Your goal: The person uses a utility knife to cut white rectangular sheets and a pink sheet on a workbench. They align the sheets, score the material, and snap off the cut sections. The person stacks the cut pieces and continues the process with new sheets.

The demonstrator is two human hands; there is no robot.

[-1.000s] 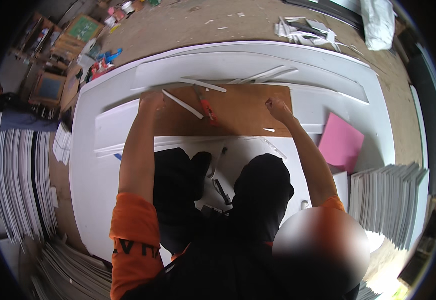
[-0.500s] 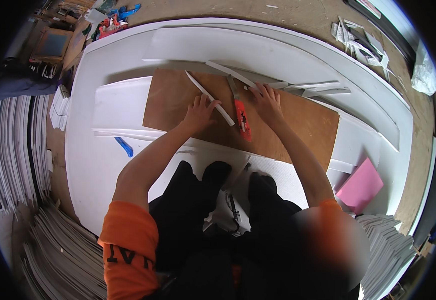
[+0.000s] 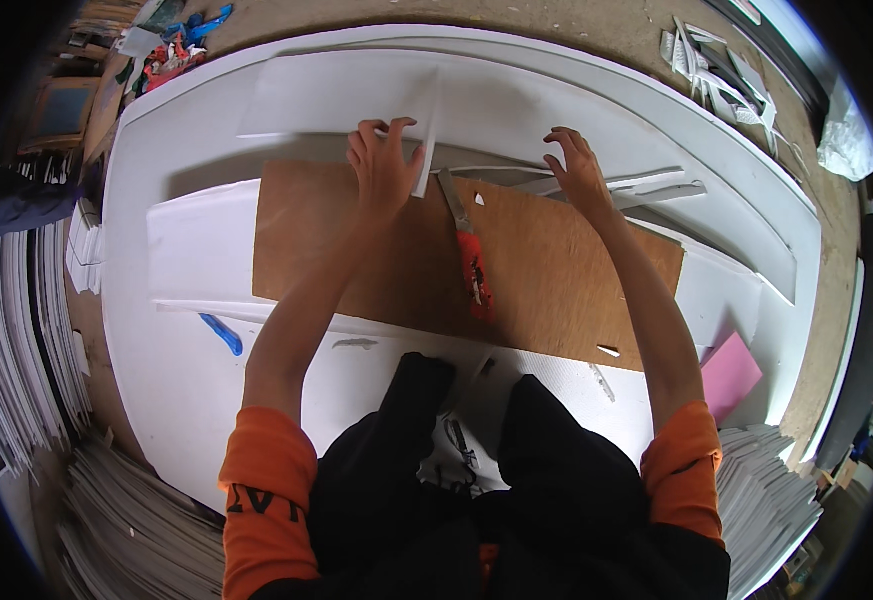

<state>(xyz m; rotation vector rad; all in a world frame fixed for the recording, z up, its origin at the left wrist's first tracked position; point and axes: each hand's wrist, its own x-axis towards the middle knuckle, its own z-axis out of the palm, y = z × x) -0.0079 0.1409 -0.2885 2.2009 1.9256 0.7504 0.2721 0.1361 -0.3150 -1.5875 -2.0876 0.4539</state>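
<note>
My left hand [image 3: 385, 168] is raised over the far edge of a brown wooden board [image 3: 377, 270], fingers curved and apart. A long white strip [image 3: 431, 135] stands tilted right beside its thumb and fingertips; whether they touch is unclear. My right hand [image 3: 579, 172] hovers near the board's far right edge, fingers apart, holding nothing. Between the hands a red-handled knife [image 3: 473, 270] with a long blade lies on the board. Small white scraps [image 3: 609, 350] are also on the board.
Large white sheets [image 3: 517, 95] lie under and beyond the board, with loose white strips [image 3: 657, 180] at the right. A blue-handled tool [image 3: 222, 334] lies left, a pink block [image 3: 730, 378] right. Stacked sheets [image 3: 17, 340] stand at the left; offcuts [image 3: 717, 75] lie far right on the floor.
Both hands have lifted off the board and moved away from me, the right one also rightward. The white strip under my left hand has left the board's middle and now stands past its far edge.
</note>
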